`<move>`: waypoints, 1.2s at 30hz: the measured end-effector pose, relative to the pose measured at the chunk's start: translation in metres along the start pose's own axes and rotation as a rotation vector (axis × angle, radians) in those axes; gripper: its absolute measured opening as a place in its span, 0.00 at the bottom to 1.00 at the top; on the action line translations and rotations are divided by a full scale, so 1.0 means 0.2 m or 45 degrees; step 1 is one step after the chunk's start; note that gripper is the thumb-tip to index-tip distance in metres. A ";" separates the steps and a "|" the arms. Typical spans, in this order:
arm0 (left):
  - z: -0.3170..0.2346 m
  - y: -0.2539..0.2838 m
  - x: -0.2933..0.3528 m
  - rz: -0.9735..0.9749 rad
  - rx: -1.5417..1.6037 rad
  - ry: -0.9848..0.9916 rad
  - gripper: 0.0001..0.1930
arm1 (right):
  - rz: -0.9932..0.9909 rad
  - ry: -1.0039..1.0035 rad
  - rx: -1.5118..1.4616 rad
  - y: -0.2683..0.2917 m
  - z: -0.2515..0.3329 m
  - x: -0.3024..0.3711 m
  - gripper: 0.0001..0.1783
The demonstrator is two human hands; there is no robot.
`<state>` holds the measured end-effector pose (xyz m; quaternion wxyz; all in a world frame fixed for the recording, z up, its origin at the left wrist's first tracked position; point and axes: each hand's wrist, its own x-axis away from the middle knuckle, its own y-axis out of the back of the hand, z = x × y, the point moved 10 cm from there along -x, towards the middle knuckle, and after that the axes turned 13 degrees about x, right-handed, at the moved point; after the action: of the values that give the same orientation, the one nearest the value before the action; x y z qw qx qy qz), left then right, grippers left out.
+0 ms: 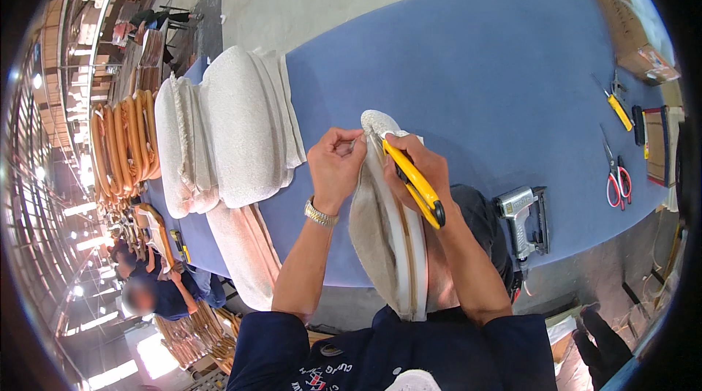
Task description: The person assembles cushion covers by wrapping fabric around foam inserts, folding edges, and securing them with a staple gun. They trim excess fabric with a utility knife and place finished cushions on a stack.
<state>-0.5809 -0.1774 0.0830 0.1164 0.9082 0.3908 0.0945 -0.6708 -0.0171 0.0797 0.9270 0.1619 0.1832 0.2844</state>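
Note:
A padded cushion covered in light grey textured fabric stands on edge in front of me, its far end on the blue table and its near end against my body. Its side facing right shows a white band with a brown strip along it. My left hand, with a metal watch on the wrist, pinches the cover's fabric near the far end. In my right hand is a yellow utility knife, its front end close to the same fabric edge. The blade is too hidden to make out.
Covered cushions are stacked at the left of the blue table. A staple gun lies on the right, beyond it scissors, another yellow knife and a cardboard box. A co-worker is at lower left.

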 end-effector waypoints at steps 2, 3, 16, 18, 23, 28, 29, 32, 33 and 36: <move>0.00 -0.01 -0.01 0.032 0.098 0.043 0.06 | -0.011 -0.136 -0.134 0.05 -0.06 0.00 0.16; 0.00 -0.03 -0.02 0.056 0.193 0.061 0.07 | -0.105 -0.177 -0.196 0.10 -0.09 -0.01 0.15; 0.16 0.10 0.09 -0.229 1.032 0.229 0.13 | 0.490 -0.964 1.374 0.94 -0.86 0.31 0.33; 0.14 0.18 0.13 -0.296 0.971 0.183 0.15 | 0.391 -0.887 1.357 1.02 -0.76 0.31 0.36; -0.02 0.17 0.07 -0.120 0.586 -0.084 0.16 | 0.093 -0.602 0.837 0.93 -0.39 0.40 0.33; -0.13 -0.04 -0.08 0.199 -0.131 -0.380 0.12 | 0.283 -0.468 0.563 0.52 -0.11 0.70 0.26; -0.14 -0.03 -0.12 0.213 -0.074 -0.301 0.12 | 0.340 -0.407 0.545 0.46 -0.04 0.74 0.25; -0.16 0.01 -0.24 0.259 0.203 -0.100 0.12 | 0.422 -0.333 0.496 0.36 0.06 0.84 0.23; -0.12 0.03 -0.30 0.268 0.383 -0.068 0.13 | 0.418 -0.322 0.500 0.35 0.08 0.85 0.23; -0.11 0.08 -0.37 0.145 0.323 -0.196 0.16 | 0.369 -0.336 0.494 0.39 0.13 0.86 0.23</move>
<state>-0.6266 -0.2389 0.1025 0.0246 0.9409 0.3373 -0.0191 -0.5639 0.1390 0.0913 0.8442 0.3965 0.0870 0.3501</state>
